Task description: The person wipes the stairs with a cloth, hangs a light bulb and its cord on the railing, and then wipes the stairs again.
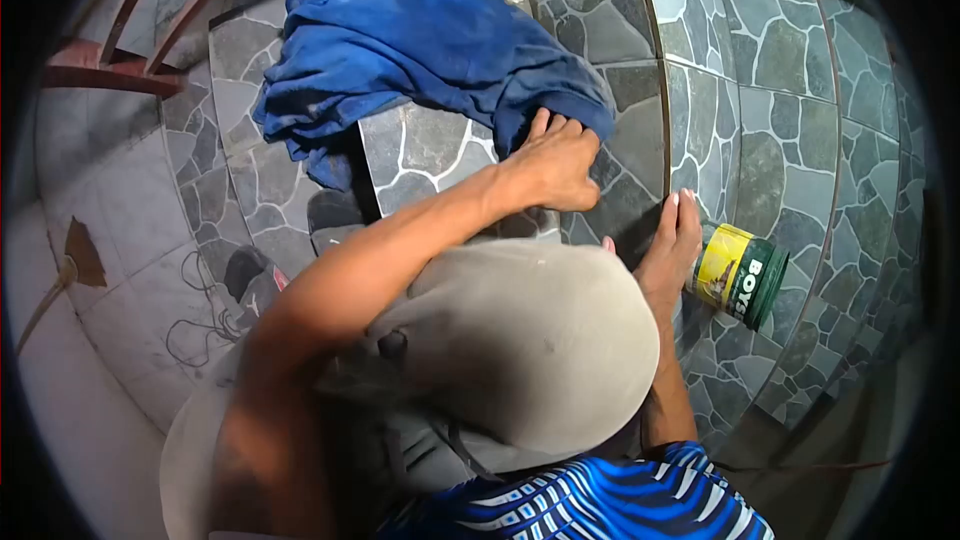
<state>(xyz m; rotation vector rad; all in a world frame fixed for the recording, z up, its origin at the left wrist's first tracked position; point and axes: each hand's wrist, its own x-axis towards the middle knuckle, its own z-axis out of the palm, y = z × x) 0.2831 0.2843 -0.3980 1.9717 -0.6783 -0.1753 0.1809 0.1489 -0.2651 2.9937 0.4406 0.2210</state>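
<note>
A bunched blue cloth (400, 25) lies over the stone-patterned tiled steps (425, 145) at the top. My left hand (558, 162) presses on its right end with fingers curled into the fabric, knuckles up. To the right, my right hand (672, 245) rests by the dark edge of a step, fingertips pointing up and thumb apart. No object shows in it, though its palm is hidden. Right beside it, a green and yellow can (735, 275) marked "BOYS" lies tilted on the tiles.
My bent knee in grey trousers (540, 340) fills the lower middle. Red metal bars (125, 70) stand at the upper left. Below them, a thin wire (200, 325) and a brown piece with a handle (85, 255) lie near pale tiles. More curved tiled steps extend right.
</note>
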